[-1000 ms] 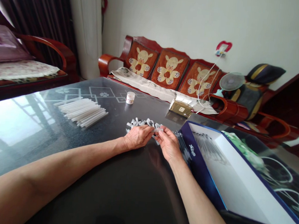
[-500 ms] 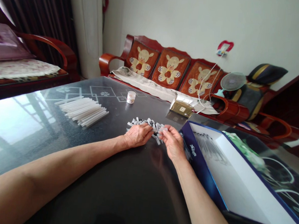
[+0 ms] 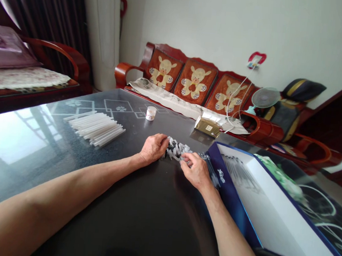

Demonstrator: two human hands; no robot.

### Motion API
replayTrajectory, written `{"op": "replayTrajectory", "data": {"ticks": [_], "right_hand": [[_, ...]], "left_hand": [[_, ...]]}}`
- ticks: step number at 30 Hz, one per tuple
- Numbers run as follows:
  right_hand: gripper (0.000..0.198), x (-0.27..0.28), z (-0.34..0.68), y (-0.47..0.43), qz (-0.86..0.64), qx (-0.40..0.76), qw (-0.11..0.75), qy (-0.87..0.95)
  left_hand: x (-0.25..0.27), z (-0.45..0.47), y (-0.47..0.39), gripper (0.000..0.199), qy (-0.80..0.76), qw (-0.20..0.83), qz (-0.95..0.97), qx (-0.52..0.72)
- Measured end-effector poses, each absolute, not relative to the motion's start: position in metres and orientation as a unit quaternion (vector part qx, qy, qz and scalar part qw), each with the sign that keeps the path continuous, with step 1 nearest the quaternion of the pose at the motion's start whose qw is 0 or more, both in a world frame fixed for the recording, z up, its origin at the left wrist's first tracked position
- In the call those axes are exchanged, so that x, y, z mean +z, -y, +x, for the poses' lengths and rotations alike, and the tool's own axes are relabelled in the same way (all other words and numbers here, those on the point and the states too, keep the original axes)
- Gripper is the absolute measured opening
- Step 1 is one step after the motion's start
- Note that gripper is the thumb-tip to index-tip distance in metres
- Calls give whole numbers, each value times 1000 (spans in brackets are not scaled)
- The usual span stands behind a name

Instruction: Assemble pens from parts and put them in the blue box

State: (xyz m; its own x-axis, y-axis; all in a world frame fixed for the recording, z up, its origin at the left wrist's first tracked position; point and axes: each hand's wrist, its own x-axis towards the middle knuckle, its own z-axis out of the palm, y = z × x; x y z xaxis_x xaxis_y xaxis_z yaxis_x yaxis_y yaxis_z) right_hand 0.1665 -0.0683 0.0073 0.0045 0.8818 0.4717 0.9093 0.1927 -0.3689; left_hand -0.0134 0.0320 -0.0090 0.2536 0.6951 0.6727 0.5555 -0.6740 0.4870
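A small pile of short white and black pieces lies on the dark glossy table, between my two hands. At its left edge my left hand is closed, fingers curled down; whatever they hold is hidden. My right hand is at the pile's right side, its thumb and fingers pinched together at a small whitish piece that is partly hidden. Left of the hands, a bundle of long white sticks lies flat. Behind the pile stands a small white cup with a printed pattern.
A blue open box with a white inside stands right of my right arm, thin clear dark-tipped pieces in it. Beyond are a gold tissue box, green-and-white packaging and white cable loops. A wooden sofa stands behind the table.
My left hand has moved slightly left, uncovering more of the pile's middle. My right hand has lowered a little, its fingertips now down at the pile's near right edge.
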Motion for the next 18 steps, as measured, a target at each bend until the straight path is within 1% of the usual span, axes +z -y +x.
{"op": "replayTrajectory", "data": {"ticks": [2,4,6,10,12,15,18], "right_hand": [[22,8,165,64,-625,-30,333,706],[24,8,161,55,-612,-46,324,720],[27,9,155,45,-598,-64,288,745],[34,14,141,25,-611,-95,176,766],[35,16,137,20,-622,-103,142,763],[30,15,137,18,-616,-104,130,770],[25,11,141,19,-601,-101,143,780]], "left_hand": [[-11,-14,-35,23,-405,68,788,459],[-14,-14,-37,25,-409,60,789,454],[-16,-14,-37,25,-411,59,790,451],[-16,-14,-35,25,-414,75,790,446],[-15,-14,-33,24,-415,83,790,444],[-15,-13,-33,23,-415,88,792,439],[-16,-13,-33,23,-417,85,797,428]]}}
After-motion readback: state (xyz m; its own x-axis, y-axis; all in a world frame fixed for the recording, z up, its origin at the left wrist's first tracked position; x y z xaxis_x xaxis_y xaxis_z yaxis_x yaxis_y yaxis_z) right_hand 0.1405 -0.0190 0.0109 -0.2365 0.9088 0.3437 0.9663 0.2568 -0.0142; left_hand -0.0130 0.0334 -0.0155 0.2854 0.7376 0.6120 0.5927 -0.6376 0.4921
